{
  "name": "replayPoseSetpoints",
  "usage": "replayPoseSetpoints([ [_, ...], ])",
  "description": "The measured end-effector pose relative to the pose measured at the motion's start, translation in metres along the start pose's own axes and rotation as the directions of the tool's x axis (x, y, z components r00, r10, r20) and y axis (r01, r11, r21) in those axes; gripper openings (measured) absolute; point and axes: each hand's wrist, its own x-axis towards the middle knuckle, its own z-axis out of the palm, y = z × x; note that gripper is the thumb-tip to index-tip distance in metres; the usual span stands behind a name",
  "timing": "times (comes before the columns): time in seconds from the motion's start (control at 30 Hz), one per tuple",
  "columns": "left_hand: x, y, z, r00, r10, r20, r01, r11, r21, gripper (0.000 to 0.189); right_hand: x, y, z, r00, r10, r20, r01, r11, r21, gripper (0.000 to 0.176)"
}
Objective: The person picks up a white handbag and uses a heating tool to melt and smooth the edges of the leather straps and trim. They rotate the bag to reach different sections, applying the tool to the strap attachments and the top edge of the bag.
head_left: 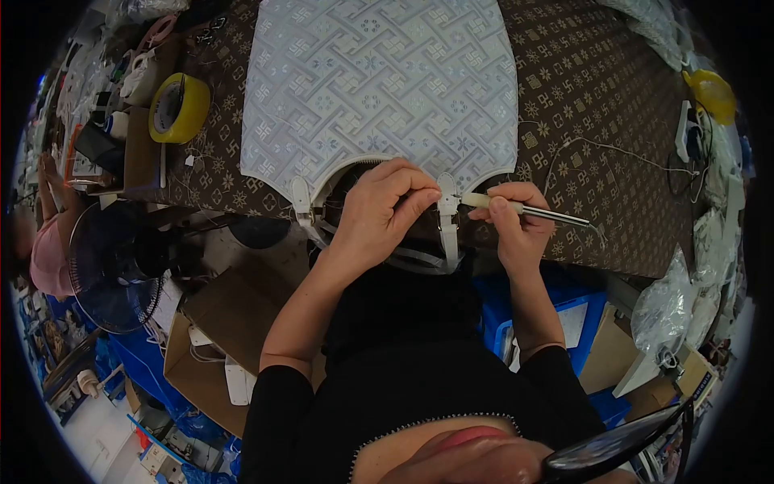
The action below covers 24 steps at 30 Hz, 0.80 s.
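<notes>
A pale patterned bag (379,89) lies on the table with its curved, zipped opening toward me. White strap tabs with metal buckles are on its near edge, one left tab (301,195) and one right tab (447,194). My left hand (383,206) rests over the opening, thumb and forefinger pinched together beside the right tab; what they hold is hidden. In the closed fingers of my right hand (518,222) is a slim tool with a cream handle (476,199) and a metal shaft. Its cream end points at the right tab. A white strap (450,242) hangs below.
The table has a brown patterned cover (597,137). A yellow tape roll (197,109) stands at the left beside a cardboard box. Below are a fan (117,266), an open carton (214,323) and a blue crate (584,310). Another person's pink sleeve (50,258) shows far left.
</notes>
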Motion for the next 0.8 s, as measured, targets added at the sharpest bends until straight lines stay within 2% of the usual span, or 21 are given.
replayPoseSetpoints([
  [0.13,0.001,-0.002,0.001,1.0,0.001,-0.01,-0.001,1.0,0.015,0.011,0.0,0.01,0.0,1.0,-0.012,-0.026,0.012,1.0,0.004,0.008],
  [0.2,0.001,-0.006,0.0,1.0,0.012,-0.002,-0.012,0.999,0.034,0.011,0.0,0.015,0.004,0.996,-0.088,-0.022,0.088,0.996,0.001,0.009],
  [0.3,0.0,-0.006,0.0,1.0,-0.011,0.011,0.01,0.997,0.073,0.012,0.001,0.019,0.007,0.996,-0.078,-0.038,0.077,0.996,-0.033,0.011],
  [0.53,0.001,-0.007,0.0,0.998,-0.044,0.05,0.039,0.994,0.099,0.013,0.002,0.04,0.006,0.987,-0.152,-0.057,0.153,0.988,0.011,0.014],
  [0.6,0.001,-0.007,-0.001,0.998,-0.028,0.051,0.022,0.993,0.113,0.013,0.002,0.047,0.007,0.98,-0.172,-0.104,0.187,0.971,0.15,0.015],
  [0.8,0.0,-0.008,0.0,0.998,-0.026,0.051,0.02,0.992,0.128,0.014,0.003,0.049,0.005,0.97,-0.243,-0.015,0.243,0.968,0.063,0.014],
])
